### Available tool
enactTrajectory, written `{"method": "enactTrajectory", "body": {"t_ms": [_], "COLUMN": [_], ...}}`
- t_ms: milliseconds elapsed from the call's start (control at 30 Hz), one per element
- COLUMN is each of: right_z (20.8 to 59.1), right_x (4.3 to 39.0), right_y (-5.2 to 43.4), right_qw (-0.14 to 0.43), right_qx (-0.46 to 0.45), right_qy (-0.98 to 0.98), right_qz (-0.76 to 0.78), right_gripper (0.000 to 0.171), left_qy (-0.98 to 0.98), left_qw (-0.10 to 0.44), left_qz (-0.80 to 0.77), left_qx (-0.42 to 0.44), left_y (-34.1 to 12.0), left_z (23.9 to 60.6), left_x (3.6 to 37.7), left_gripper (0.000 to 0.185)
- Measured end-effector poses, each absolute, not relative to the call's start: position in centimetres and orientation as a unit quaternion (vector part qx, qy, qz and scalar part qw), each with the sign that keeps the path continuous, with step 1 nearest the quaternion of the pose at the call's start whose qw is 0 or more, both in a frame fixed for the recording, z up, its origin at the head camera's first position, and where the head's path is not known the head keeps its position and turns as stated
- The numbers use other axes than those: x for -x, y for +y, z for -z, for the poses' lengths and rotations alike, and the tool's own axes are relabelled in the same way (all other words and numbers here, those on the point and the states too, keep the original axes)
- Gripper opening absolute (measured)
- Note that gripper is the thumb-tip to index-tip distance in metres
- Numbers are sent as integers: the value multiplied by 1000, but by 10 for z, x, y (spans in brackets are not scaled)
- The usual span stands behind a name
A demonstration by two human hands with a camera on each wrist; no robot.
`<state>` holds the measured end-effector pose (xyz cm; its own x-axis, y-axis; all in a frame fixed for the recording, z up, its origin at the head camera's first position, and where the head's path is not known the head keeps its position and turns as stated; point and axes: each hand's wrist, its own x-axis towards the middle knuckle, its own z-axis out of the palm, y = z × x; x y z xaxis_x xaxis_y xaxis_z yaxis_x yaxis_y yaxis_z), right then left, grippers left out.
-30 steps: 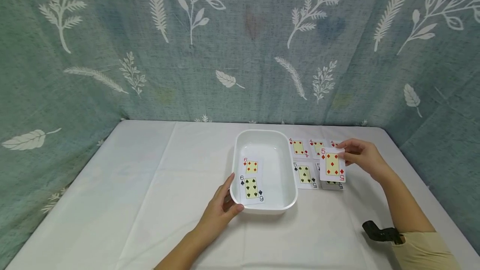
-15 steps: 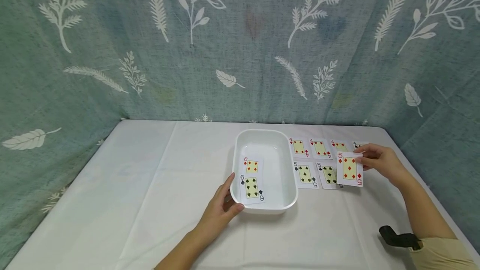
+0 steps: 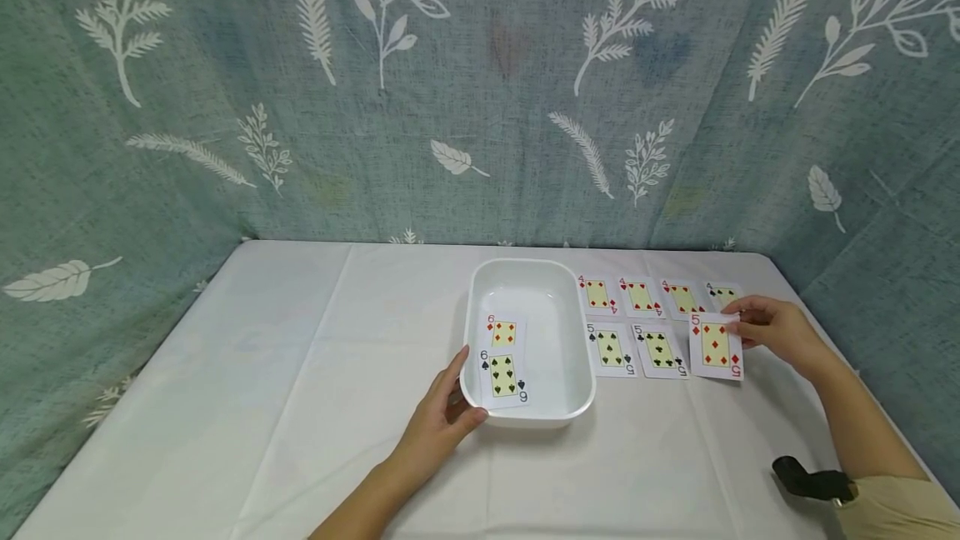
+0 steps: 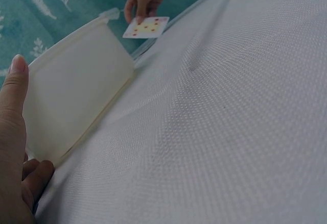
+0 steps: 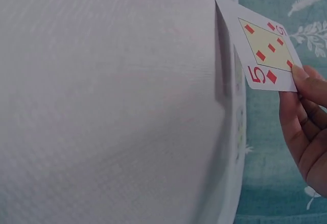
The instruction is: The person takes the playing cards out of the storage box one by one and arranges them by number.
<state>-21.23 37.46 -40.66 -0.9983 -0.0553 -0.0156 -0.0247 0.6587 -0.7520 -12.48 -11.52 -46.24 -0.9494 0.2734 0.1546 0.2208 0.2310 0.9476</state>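
Note:
My right hand (image 3: pixel 780 336) pinches the five of diamonds (image 3: pixel 716 348) by its upper right edge, face up. In the right wrist view the card (image 5: pixel 271 50) is tilted, with one edge low by the white cloth. To its left lie the five of clubs (image 3: pixel 660 350) and the five of spades (image 3: pixel 610 350). At the near left corner of a white plastic tray (image 3: pixel 555 373), my left hand (image 3: pixel 435 419) grips the wall, thumb at the rim. Inside the tray are the six of spades (image 3: pixel 503 377) and, partly covered by it, the six of diamonds (image 3: pixel 504 332).
Behind the fives runs a row of several fours, from the four of diamonds (image 3: pixel 597 295) beside the tray to a black four (image 3: pixel 722 293) partly hidden behind the held card. White cloth (image 3: pixel 360 340) covers the table. A leaf-patterned curtain (image 3: pixel 480 190) rises behind it.
My right hand has carried the five of diamonds rightward and slightly nearer, from over the five of clubs to its right side, uncovering that card. My left hand and the tray have not moved.

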Motion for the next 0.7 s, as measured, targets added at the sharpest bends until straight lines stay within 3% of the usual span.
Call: {"method": "enactTrajectory", "body": {"t_ms": [200, 500, 700], "right_z": [433, 411, 413], "right_x": [224, 212, 215], "right_y": [391, 365, 360], "right_qw": [4, 12, 15], "right_qx": [18, 12, 17], "right_qy": [911, 932, 949], "right_qz": [413, 361, 315], "right_gripper": [39, 26, 27], "left_qy": [787, 785, 783], "left_qw": [19, 8, 5], "left_qz": [-595, -594, -597], "left_qx": [-160, -173, -175], "left_y": [-115, -115, -115], "left_z": [461, 463, 464], "left_x": [125, 125, 126], "left_gripper": [84, 83, 83]}}
